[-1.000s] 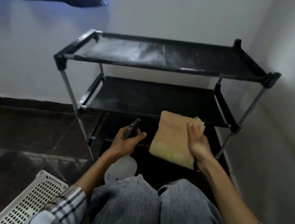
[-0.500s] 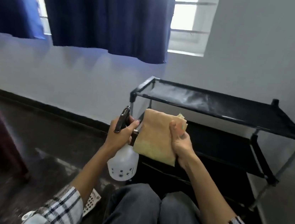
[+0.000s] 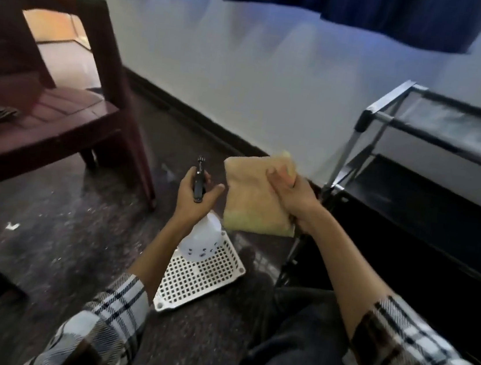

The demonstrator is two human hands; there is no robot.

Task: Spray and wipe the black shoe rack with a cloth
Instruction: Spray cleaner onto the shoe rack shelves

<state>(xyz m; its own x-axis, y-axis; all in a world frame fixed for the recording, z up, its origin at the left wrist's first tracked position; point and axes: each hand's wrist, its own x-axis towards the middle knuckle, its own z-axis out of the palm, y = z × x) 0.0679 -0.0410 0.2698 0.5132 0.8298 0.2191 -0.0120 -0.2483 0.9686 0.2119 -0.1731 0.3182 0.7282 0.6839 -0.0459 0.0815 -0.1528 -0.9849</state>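
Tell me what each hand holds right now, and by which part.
Left hand grips the white plastic spray bottle at its black trigger head. Right hand pinches the folded tan cloth along its right edge.

1 head-worn view, looked forward and down from close above the lap, faced the floor (image 3: 45, 234) and wall (image 3: 261, 72), shoe rack (image 3: 450, 141) at right edge

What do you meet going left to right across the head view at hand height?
Chair → left hand gripping the spray bottle → cloth → right hand holding it → shoe rack.
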